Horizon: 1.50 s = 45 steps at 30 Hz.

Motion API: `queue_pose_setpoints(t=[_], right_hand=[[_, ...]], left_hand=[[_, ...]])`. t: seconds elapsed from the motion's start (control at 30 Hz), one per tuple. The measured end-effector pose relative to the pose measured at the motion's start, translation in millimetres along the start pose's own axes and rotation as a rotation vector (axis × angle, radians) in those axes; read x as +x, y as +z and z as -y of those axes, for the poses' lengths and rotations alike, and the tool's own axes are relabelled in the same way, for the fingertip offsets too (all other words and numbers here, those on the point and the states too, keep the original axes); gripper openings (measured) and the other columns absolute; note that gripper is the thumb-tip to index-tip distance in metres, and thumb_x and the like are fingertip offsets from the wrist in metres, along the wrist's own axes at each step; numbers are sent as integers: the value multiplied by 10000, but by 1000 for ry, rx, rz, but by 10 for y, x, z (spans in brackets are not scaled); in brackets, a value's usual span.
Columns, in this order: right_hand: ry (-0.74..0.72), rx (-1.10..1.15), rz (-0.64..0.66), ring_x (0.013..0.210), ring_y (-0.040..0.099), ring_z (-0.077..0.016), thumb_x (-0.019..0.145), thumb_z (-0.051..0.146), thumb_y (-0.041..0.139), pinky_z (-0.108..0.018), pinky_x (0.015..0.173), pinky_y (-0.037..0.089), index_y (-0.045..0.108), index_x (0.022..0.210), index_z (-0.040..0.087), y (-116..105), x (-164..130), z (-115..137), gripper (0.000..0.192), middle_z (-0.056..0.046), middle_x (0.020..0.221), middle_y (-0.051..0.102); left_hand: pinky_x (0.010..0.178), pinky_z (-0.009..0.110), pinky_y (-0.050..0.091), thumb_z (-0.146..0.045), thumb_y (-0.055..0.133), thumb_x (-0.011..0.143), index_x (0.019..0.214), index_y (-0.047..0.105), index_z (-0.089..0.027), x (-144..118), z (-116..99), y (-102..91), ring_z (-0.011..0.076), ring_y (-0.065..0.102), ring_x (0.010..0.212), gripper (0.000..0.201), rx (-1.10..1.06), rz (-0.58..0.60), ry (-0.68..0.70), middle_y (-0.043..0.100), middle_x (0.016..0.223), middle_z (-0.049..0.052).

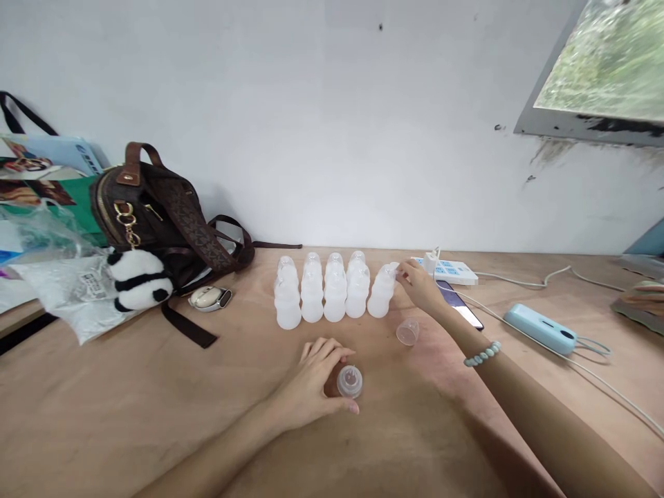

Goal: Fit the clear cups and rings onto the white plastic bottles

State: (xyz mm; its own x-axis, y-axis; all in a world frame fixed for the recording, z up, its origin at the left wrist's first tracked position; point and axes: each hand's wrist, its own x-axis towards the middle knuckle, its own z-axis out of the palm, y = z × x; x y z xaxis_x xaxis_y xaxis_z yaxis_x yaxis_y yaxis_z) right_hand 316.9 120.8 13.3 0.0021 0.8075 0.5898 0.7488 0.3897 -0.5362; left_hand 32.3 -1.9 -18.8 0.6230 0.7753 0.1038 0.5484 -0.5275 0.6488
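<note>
My left hand [314, 384] rests low on the table with thumb and fingers apart around a small clear bottle top [349, 382]; I cannot tell whether it touches it. At the right end of a group of frosted white bottles, my right hand [413, 280] pinches the upper end of one bottle [381, 292], which leans to the right. Several other wavy-sided bottles [335, 294] stand upright beside it, the back ones partly hidden by the front ones. A clear cup-shaped cap [407, 332] lies on the table below my right wrist.
Behind my right hand are a white power strip [456, 272] and a phone [461, 304]. A light blue oblong device [540, 329] and a white cable lie at right. On the left stand a brown backpack [176, 214] with a panda charm [139, 280] and a watch [210, 298].
</note>
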Motion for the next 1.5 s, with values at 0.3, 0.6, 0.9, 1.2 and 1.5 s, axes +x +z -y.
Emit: queue_pose_setpoints(t=[0.3, 0.6, 0.9, 1.2, 1.5], right_hand=[[107, 479, -449, 744, 636, -177, 918, 379, 515, -353, 683, 563, 508, 942, 218, -210, -420, 338, 163, -21, 862, 581], [145, 628, 367, 872, 656, -188, 948, 361, 492, -357, 784, 561, 398, 1251, 244, 147, -1207, 1134, 337, -78, 1084, 624], [-249, 100, 728, 872, 593, -218, 747, 234, 761, -352, 761, 498, 600, 907, 193, 158, -1206, 1066, 231, -46, 969, 603], [36, 654, 240, 961, 615, -199, 804, 274, 724, -341, 810, 546, 601, 1060, 251, 205, -1086, 826, 285, -45, 1061, 591], [-196, 651, 84, 1058, 595, -210, 806, 222, 749, -343, 854, 525, 603, 1097, 285, 118, -1106, 881, 331, -47, 1095, 612]], left_hand=[[1059, 461, 338, -454, 579, 917, 1426, 224, -308, -47, 88, 94, 286, 436, 1233, 637, -246, -310, 82, 395, 1398, 116], [898, 358, 469, -330, 517, 940, 1238, 459, -242, -71, 92, 71, 255, 553, 1090, 316, -303, -533, 22, 554, 1209, 77], [846, 309, 463, -323, 562, 867, 1076, 521, -206, 12, 124, -9, 213, 571, 977, 244, -414, -728, -77, 585, 1055, 45], [539, 247, 440, -454, 599, 787, 936, 597, -175, 48, 82, -89, 163, 588, 619, 316, -767, -620, -246, 629, 770, 6], [433, 202, 351, -481, 598, 774, 859, 621, -116, 64, 32, -114, 90, 458, 461, 375, -1157, -484, -300, 640, 621, 35]])
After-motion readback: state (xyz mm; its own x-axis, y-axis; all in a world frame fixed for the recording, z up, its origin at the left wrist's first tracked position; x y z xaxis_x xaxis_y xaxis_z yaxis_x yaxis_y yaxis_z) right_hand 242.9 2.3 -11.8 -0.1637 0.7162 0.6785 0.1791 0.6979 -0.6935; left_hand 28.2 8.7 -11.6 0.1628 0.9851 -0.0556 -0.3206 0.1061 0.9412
